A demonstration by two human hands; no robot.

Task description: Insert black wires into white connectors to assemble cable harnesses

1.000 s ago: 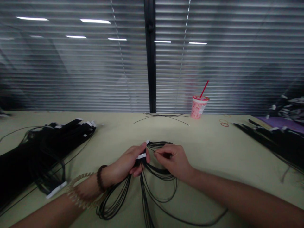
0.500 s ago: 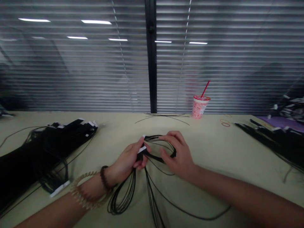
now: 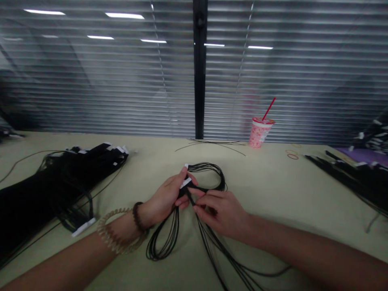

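My left hand is closed round the middle of a bundle of thin black cables, near a white connector. One loop of the bundle curves out to the right above my right hand, and another hangs below my left wrist. Loose cable ends trail toward the front edge of the view. My right hand pinches some strands between thumb and fingers, just right of and below the connector. A second small white piece shows at my left thumb tip.
A thick pile of black cables with white ends lies at left. More black cables lie at right beside something purple. A pink cup with a straw, rubber bands and loose wires are near the window blinds.
My right hand has moved down and left from the upper loop onto the strands below the connector, and its fingers have closed. The view has shifted slightly.
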